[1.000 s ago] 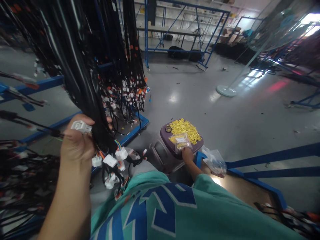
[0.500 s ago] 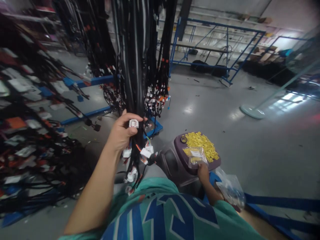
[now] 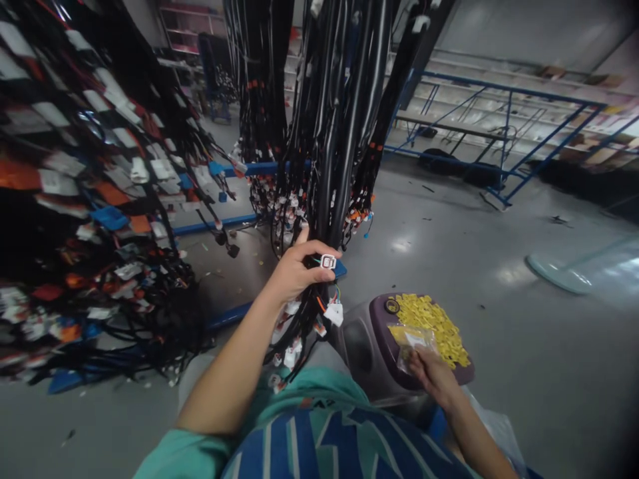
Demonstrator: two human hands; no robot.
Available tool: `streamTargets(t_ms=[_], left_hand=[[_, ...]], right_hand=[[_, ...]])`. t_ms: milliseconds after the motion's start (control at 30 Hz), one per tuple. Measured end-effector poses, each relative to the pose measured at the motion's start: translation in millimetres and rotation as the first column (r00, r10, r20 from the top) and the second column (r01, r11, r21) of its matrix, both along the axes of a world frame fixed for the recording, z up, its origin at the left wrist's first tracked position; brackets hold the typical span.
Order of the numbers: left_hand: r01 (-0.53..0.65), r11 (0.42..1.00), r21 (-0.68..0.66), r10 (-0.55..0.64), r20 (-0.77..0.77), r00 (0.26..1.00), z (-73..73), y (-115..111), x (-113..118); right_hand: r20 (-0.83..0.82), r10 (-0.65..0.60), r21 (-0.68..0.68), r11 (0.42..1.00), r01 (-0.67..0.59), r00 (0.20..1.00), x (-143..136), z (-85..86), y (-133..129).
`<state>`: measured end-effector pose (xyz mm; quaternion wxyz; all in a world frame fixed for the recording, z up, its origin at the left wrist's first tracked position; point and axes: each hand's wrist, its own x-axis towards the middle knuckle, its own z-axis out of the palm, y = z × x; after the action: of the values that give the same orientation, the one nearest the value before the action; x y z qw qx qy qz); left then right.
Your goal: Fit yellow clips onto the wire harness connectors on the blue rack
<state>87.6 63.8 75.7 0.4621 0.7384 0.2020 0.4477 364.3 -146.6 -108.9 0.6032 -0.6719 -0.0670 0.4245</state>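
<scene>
A worker's left hand [image 3: 294, 271] closes around one hanging bundle of black wiring harnesses [image 3: 329, 166], thumb and forefinger pinching a single white connector [image 3: 328, 261]. Right of the bundle stands one purple-topped stool [image 3: 379, 326] heaped with yellow clips [image 3: 434, 319]; there the right hand [image 3: 433, 374] pinches one small clear bag [image 3: 412, 340].

There is one view only, from a camera on the person's head, looking forward and down. It is close to the left hand [image 3: 294, 271] and right hand [image 3: 433, 374], and the gray floor [image 3: 499, 319] lies farther ahead.
</scene>
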Motion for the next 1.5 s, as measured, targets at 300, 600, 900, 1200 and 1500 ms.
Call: streamTargets(t_ms=[300,600,900,1200,1500], left_hand=[[0.039,0.999,-0.035,-0.039,-0.002,0.999,11.3,-10.7,-9.2],[0.009,0.999,-0.036,-0.010,-0.030,1.000,13.5,-13.9,-13.7],[-0.006,1.000,-0.024,0.003,-0.085,0.996,15.4,-20.0,-15.4],[0.017,0.999,-0.043,-0.021,-0.099,0.995,14.7,-18.8,-16.0],[0.070,0.997,0.036,-0.067,-0.093,0.993,20.2,-19.2,-18.2]], right_hand=[[0.001,0.500,0.450,0.773,-0.446,0.866,-80.7,135.5,96.2],[0.148,0.623,0.650,0.524,-0.550,0.768,-138.4,211.8,112.5],[0.203,0.623,0.628,0.509,-0.589,0.756,-146.1,215.2,113.7],[0.340,0.520,0.614,0.508,-0.604,0.783,-143.1,213.5,116.3],[0.455,0.486,0.569,0.485,-0.664,0.746,-140.9,214.4,112.3]])
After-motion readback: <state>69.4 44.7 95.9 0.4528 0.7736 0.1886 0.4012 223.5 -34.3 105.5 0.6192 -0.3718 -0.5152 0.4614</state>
